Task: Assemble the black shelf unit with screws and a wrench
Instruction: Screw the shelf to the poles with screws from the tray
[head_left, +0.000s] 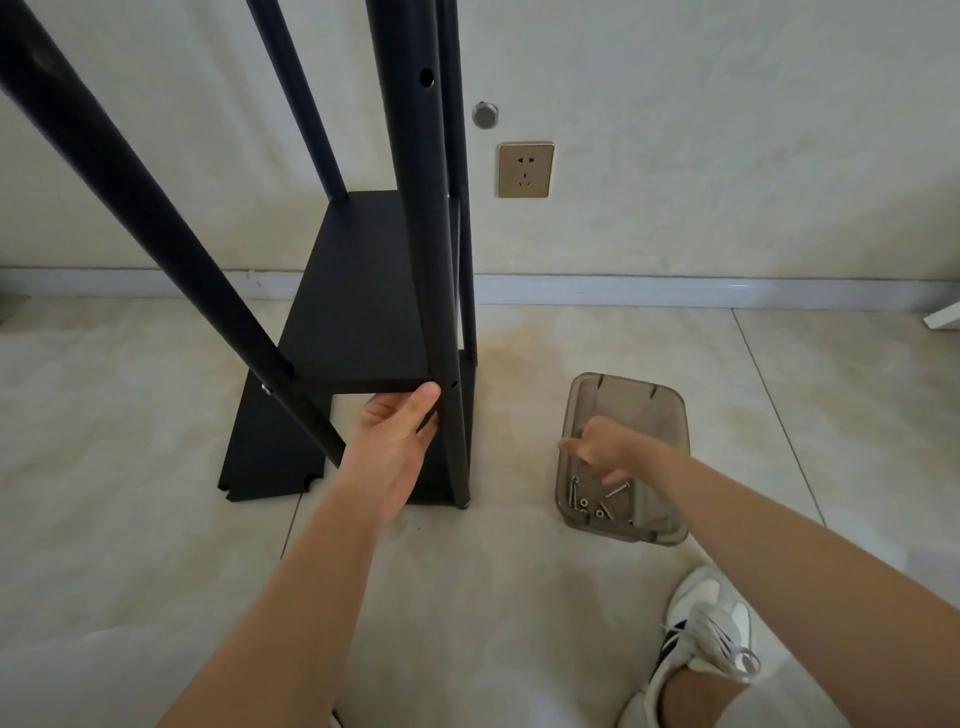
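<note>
**Left hand steadies the shelf board, right hand reaches into the screw tray**

Left hand (397, 431) grips the front edge of the matte black shelf board (363, 306), whose long axis runs away toward the wall. Round black poles (431, 260) rise steeply from the tiled floor (130, 415). Right hand (602, 447), fingers loosely spread, hovers inside the translucent grey tray (660, 410) over silver screws (592, 501).

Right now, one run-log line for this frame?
left hand: holds shelf board at front post | right hand: reaching into screw tray | wrench: unseen
</note>
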